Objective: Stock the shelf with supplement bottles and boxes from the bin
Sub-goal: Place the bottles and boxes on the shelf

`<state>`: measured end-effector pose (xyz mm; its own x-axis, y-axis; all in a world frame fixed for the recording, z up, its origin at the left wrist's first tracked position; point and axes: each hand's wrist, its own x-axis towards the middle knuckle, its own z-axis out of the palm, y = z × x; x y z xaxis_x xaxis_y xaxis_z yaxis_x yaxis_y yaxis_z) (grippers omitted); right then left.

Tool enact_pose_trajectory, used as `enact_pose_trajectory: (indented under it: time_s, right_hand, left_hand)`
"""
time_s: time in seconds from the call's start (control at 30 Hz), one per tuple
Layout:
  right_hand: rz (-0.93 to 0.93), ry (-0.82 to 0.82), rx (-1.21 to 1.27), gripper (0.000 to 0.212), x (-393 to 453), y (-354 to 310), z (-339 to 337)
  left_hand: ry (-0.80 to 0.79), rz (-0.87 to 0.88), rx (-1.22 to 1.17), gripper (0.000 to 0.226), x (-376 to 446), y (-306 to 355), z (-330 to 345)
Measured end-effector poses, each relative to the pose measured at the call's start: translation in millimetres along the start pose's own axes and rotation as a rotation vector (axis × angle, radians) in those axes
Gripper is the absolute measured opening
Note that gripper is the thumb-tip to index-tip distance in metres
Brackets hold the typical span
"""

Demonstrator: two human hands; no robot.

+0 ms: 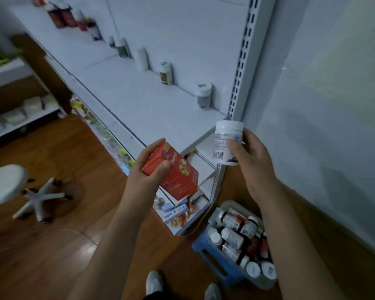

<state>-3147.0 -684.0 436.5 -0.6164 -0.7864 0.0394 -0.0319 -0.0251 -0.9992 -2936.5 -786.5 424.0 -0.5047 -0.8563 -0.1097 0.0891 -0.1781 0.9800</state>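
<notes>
Overhead, from the head camera, a person stands before a white shelf (121, 87) with both arms raised in front of it. The left hand (148, 167) holds a red box (173, 173) tilted at an angle, thumb pressed on its near face and fingers curled over the top edge; that grip is closed on the box, which hangs in the air just off the shelf's front edge. The right hand (250, 155) grips a white bottle (226, 142) upright, thumb across the label beside the barcode, fingers wrapped behind; the bottle is held near the shelf's right front corner, beside the slotted upright (241, 61).

On the shelf, a spaced row of bottles stands against the back panel: a white-capped bottle (202, 95) nearest the upright, then an orange-labelled bottle (166, 72), a plain white bottle (141, 59) and a green-labelled bottle (122, 47), with dark red bottles (63, 15), blurred, at the far end.

Below the right forearm, a clear bin (239, 241) packed with white-capped bottles lying and standing sits on a blue stool (212, 256) on the wooden floor (74, 245). Lower shelves under the red box hold small boxes and packets, too blurred to read. A white swivel stool (7, 185) stands to the left, and two light shoes (154, 282) show at the bottom edge.
</notes>
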Motion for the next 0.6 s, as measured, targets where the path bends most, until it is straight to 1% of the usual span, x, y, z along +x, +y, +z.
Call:
enact_pose_trajectory:
  time_s: [0.03,0.1,0.13,0.17,0.23,0.27,0.33,0.37,0.43,0.6]
  right_hand:
    - [-0.028,-0.035,-0.005,0.023,1.2,-8.1,17.9]
    - [-0.071,-0.090,-0.011,0.034,4.0,-22.3,50.6]
    - [-0.093,-0.115,-0.008,0.039,7.3,-30.1,75.2]
    - [-0.109,-0.136,-0.001,0.043,10.3,-36.1,96.0]
    - [-0.141,-0.171,0.002,0.050,16.0,-45.5,135.8]
    - [-0.162,-0.190,-0.006,0.053,18.7,-49.4,160.7]
    - [-0.192,-0.228,-0.016,0.049,24.2,-55.2,210.9]
    - [-0.200,-0.254,-0.017,0.046,25.4,-57.2,236.4]
    - [-0.213,-0.297,-0.010,0.043,26.6,-59.7,283.5]
    - [-0.200,-0.380,0.030,0.054,32.3,-57.2,373.2]
  left_hand:
    - [0.042,-0.001,-0.050,0.071,-1.8,7.1,-15.7]
    - [0.148,-0.021,-0.183,0.097,-3.2,19.5,-44.1]
    - [0.213,-0.034,-0.262,0.104,-4.3,29.6,-66.3]
    - [0.260,-0.059,-0.316,0.105,-5.0,38.2,-85.3]
    - [0.295,-0.105,-0.356,0.097,-5.8,53.7,-119.2]
    - [0.303,-0.106,-0.369,0.089,-7.3,62.7,-138.8]
    - [0.316,-0.098,-0.422,0.070,-7.9,80.1,-175.4]
    - [0.326,-0.096,-0.444,0.065,-6.7,86.8,-193.7]
    - [0.330,-0.082,-0.449,0.066,-2.4,97.8,-228.6]
    - [0.382,-0.050,-0.403,0.070,16.0,110.6,-310.2]
